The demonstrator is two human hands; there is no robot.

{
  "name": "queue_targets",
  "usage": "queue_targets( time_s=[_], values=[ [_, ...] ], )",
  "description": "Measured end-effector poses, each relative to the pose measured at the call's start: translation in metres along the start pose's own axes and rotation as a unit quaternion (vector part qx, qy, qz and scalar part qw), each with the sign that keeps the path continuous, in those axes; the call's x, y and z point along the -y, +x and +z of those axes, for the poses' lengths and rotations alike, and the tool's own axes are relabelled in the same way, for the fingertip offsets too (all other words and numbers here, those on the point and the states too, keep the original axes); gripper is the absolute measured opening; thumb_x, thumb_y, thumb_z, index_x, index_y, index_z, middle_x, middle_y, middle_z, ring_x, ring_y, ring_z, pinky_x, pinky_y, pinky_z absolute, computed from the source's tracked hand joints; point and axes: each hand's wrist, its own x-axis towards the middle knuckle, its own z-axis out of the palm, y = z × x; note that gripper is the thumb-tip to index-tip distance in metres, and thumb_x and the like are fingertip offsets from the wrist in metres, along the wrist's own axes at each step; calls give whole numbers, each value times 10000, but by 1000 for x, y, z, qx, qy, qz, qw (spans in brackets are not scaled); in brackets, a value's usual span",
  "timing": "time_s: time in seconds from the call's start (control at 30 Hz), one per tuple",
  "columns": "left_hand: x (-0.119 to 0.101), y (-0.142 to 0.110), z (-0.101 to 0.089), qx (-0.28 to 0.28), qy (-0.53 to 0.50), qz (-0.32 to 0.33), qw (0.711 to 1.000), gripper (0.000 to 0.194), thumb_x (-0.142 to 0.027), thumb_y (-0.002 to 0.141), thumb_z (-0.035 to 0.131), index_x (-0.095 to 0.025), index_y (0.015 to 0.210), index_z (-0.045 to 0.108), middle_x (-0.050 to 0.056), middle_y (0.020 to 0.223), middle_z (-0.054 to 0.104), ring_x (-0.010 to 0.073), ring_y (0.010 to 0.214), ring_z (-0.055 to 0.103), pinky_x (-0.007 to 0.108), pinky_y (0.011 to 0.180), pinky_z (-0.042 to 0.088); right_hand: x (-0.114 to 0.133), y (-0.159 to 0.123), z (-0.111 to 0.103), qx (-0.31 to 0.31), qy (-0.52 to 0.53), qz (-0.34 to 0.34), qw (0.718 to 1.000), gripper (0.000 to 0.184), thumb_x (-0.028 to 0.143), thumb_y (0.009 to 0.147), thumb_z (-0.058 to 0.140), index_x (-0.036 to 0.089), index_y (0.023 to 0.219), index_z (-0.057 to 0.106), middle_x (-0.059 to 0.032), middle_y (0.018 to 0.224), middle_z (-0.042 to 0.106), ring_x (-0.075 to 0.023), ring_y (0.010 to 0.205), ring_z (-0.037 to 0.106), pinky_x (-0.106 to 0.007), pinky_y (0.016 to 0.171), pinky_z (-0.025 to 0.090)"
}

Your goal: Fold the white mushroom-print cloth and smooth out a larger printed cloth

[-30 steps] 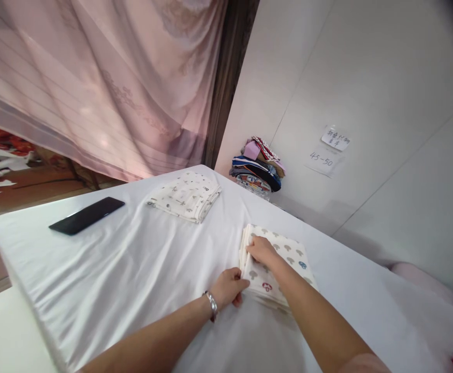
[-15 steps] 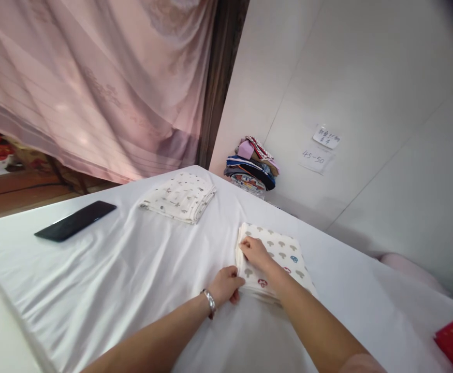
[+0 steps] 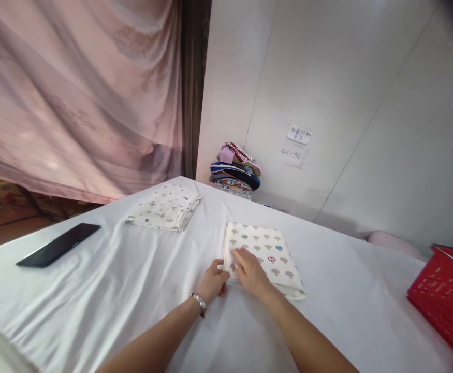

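White fabric covers the surface [image 3: 152, 305], rumpled w/ long creases on the L side. Nearest: silver bracelet [image 3: 199, 304] on the L wrist. L hand [image 3: 213, 280]: thumb & fingers pinched on the near L corner of the mushroom-print cloth [image 3: 267, 246]. R hand [image 3: 251, 272]: fingers bent, tips on top of the same cloth by its L edge; can't tell if they grip a layer or just press. That cloth lies flat on the surface, approx. mid-view, folded into a thick, roughly sq. pad, off-white w/ rows of grey mushrooms plus 1 green, 1 blue & 1 red.

Red basket [image 3: 439, 295] w/ a thin metal bar along its top, far R, well apart from the hands. Black phone-like slab [image 3: 59, 246] flat on the L. Farther back, a 2nd folded cloth [image 3: 164, 207], white w/ small dark prints, near the far corner.

Past the surface: pink rounded thing [image 3: 393, 242] at R, partly hidden; pile of folded clothes [image 3: 236, 170] by the wall [image 3: 327, 67]; 2 handwritten notes [image 3: 299, 134] on it, lower reads "45-50". Pink curtain [image 3: 74, 93] hangs back L.
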Motion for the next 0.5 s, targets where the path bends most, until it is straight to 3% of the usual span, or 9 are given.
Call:
queue_targets(
  time_s=[0.1, 0.2, 0.27, 0.43, 0.5],
  values=[
    [-7, -8, -10, -23, 136, 31, 990, 371, -197, 753, 416, -179, 1123, 411, -44, 594, 588, 114, 456, 540, 219, 479, 402, -14, -11, -11, 9, -51, 47, 998, 408, 171, 827, 372, 200, 1222, 471, -81, 1282, 475, -233, 1244, 341, -436, 1007, 299],
    [-25, -13, -22, -88, 312, 96, 941, 346, -243, 754, 463, -196, 1096, 481, 19, 842, 646, 156, 741, 609, 255, 667, 431, -31, -19, -17, 37, -91, 98, 990, 411, 211, 832, 379, 165, 1228, 481, -111, 1336, 420, -263, 1273, 296, -453, 1009, 280],
    [-44, -10, -22, -124, 376, 139, 908, 312, -282, 771, 464, -195, 1064, 525, 51, 992, 622, 184, 891, 587, 283, 774, 422, -39, -17, -20, 50, -102, 119, 986, 418, 236, 839, 376, 166, 1238, 479, -109, 1352, 404, -264, 1282, 283, -451, 1015, 265],
    [-80, 32, 11, -85, 379, 280, 878, 382, -338, 822, 410, -156, 1138, 523, 99, 1249, 497, 199, 1162, 440, 293, 991, 315, -51, 6, -34, 76, -132, 133, 979, 447, 260, 854, 363, 149, 1280, 439, -106, 1397, 339, -253, 1308, 229, -422, 1033, 221],
    [-78, 53, 23, -74, 406, 251, 876, 456, -369, 817, 411, -145, 1208, 480, 112, 1366, 381, 237, 1270, 309, 363, 1050, 238, -64, 13, -41, 76, -161, 148, 973, 446, 254, 849, 368, 162, 1280, 435, -97, 1410, 317, -252, 1316, 201, -431, 1034, 200]
  ],
)
